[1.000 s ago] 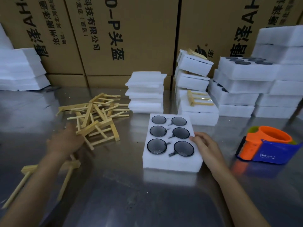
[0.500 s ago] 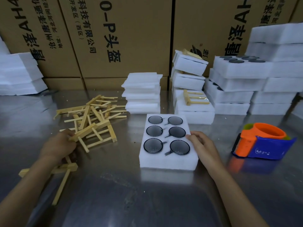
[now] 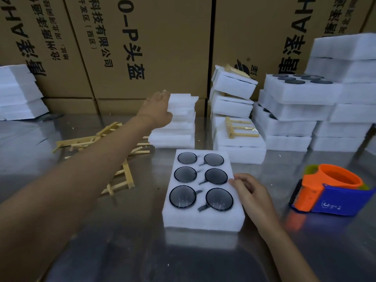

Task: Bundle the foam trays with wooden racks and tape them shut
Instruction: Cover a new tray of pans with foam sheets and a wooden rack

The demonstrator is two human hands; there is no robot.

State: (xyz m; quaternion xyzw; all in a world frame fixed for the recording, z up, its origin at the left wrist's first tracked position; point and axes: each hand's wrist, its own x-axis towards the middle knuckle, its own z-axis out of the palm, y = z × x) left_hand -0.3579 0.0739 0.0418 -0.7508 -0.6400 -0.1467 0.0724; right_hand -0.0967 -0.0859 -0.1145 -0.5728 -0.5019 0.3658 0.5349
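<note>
A white foam tray (image 3: pixel 203 218) with several round dark lenses in its pockets lies on the steel table in front of me. My right hand (image 3: pixel 252 192) rests on its right edge, fingers curled over the rim. My left hand (image 3: pixel 156 110) is stretched out to the stack of plain foam sheets (image 3: pixel 179 129) behind the tray and touches the top sheet's left side. Under my left forearm lies a pile of loose wooden racks (image 3: pixel 122 174). An orange and blue tape dispenser (image 3: pixel 329 190) stands to the right of the tray.
Taped foam bundles with wooden racks (image 3: pixel 238 133) are stacked behind the tray. More foam trays (image 3: pixel 295 110) are piled at the right, more foam (image 3: pixel 18 94) at the far left. Cardboard boxes (image 3: pixel 142 47) form a wall along the back of the table.
My left hand has left the wooden racks and reached forward and right to the stack of foam sheets. My right hand has stayed on the tray's right edge.
</note>
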